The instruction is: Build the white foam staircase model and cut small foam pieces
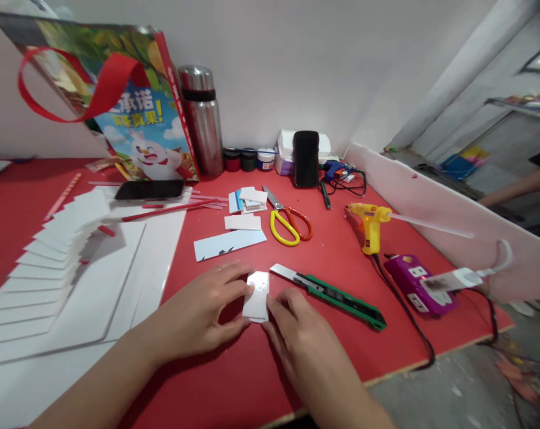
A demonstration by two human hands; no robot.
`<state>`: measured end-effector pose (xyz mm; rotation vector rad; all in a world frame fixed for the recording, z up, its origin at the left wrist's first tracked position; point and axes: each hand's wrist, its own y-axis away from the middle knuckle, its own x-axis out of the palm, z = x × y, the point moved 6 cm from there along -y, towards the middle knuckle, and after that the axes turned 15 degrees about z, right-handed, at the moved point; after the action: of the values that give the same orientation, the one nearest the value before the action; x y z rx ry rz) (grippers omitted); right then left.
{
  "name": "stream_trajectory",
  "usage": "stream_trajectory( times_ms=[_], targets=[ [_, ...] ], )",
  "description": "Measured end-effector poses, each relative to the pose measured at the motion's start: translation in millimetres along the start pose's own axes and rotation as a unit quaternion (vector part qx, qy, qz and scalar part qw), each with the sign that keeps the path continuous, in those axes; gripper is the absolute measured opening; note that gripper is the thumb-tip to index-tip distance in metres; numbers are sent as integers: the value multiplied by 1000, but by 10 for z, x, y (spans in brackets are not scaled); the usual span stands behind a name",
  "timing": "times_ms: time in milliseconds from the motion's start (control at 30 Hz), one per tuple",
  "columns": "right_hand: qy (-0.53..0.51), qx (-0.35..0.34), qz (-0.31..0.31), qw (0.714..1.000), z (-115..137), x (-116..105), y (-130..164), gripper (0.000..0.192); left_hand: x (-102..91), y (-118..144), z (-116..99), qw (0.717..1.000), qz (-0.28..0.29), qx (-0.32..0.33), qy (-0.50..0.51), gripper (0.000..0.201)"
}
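A small white rectangular board piece lies on the red tabletop between my two hands, with shiny marks on its upper face. My left hand grips its left side, thumb at the near corner and fingers at the far edge. On the right edge, my right hand closes in with its thumb and fingertips. Just beyond my right hand lies a green utility knife, blade out and pointing left. Past my left hand are a white strip with dark marks and a shorter white strip.
Scissors lie farther back. A yellow glue gun stands right, near a purple power box. Stacked white boards cover the left. A phone, a steel flask and a printed bag are behind. Another person's arm shows far right.
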<state>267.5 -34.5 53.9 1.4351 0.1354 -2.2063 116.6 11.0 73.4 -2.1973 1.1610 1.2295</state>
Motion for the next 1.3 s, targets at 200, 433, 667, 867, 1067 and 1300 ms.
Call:
stream_trajectory(
  times_ms=[200, 433, 667, 867, 1067, 1300],
  targets=[
    [0, -35, 42, 999, -92, -169, -59, 34, 89, -33, -54, 998, -41, -42, -15, 20],
    [54, -23, 9, 998, -242, -328, 13, 35, 198, -4, -156, 986, -130, -75, -72, 20],
    [237, 29, -22, 971, -605, -503, 156, 36, 234, 2, -159, 977, -174, -88, -85, 21],
    [233, 117, 50, 964, -643, -528, 38, 15, 267, -9, -171, 969, -197, -97, -110, 23],
    [26, 123, 127, 984, -490, -588, -72, 15, 262, -23, -218, 964, -204, -62, -157, 25],
    [-20, 75, 169, 982, -332, -664, -105, 20, 272, -34, -243, 972, -195, -21, -130, 22]
  ],
)
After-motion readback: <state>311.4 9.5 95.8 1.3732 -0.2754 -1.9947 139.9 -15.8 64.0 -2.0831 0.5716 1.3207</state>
